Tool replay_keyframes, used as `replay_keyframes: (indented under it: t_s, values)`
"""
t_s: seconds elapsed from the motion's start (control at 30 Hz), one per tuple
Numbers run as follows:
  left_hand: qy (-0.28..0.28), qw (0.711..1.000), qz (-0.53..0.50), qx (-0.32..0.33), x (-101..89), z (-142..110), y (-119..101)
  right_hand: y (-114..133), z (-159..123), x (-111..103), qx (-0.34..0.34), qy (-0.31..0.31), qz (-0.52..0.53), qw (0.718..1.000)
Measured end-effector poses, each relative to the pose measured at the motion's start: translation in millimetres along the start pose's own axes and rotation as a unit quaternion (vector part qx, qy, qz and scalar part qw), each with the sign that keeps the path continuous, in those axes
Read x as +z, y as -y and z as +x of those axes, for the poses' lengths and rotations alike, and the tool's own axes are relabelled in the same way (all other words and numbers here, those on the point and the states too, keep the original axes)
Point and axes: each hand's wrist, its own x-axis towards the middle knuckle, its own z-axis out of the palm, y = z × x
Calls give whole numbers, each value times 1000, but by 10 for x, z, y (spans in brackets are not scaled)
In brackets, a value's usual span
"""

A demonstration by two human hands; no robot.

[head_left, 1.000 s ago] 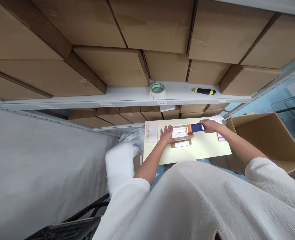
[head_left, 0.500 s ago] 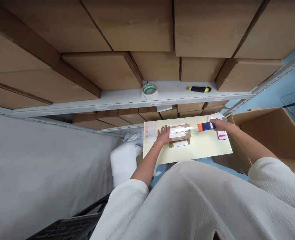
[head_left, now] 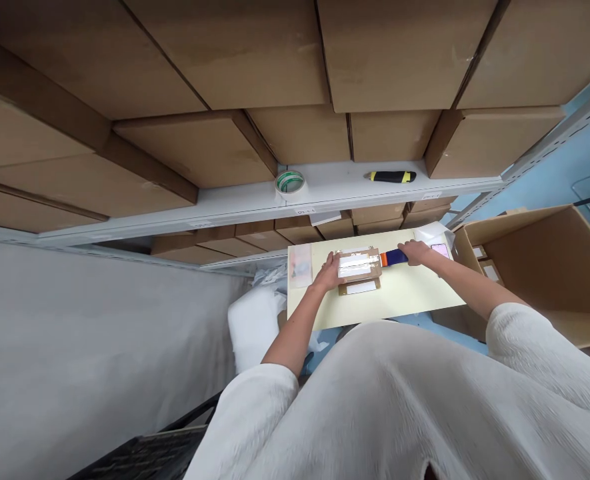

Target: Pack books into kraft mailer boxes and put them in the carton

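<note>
A small cardboard box (head_left: 361,265) with clear tape over its white label lies on a cream-coloured board (head_left: 399,293). My left hand (head_left: 329,272) grips its left end, thumb toward the near side and fingers at the far side. At the opposite end, my right hand (head_left: 415,253) is closed around a blue tape dispenser (head_left: 395,257), whose orange front meets the box's right edge. Just on the near side of the box lies a flat brown cardboard piece (head_left: 359,287) with a white label.
A phone (head_left: 439,251) lies at the board's right, beside a large open carton (head_left: 549,260). On the shelf (head_left: 335,183) sit a tape roll (head_left: 290,183) and a yellow-black utility knife (head_left: 391,177), with stacked cartons behind. White wrapping material (head_left: 255,327) is left of the board.
My right hand has moved left with the tape dispenser, bringing its orange front to the box's edge. The tape stretched between them is now down on the box. My left hand stays at the box.
</note>
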Motion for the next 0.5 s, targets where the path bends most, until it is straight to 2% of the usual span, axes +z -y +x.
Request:
replay_keyframes:
  t_s: [0.17,0.33,0.43,0.5]
  values:
    - [-19,999,-25,12,21,10,-1,186,177,-95,3,2,20,1000]
    - [-21,999,-35,19,23,20,15,250,288,-208,24,53,9,998]
    - [-21,999,-30,21,33,28,17,328,312,-179,31,22,3,999]
    - [-48,997,-47,25,44,33,6,428,307,-92,44,-10,-5,999]
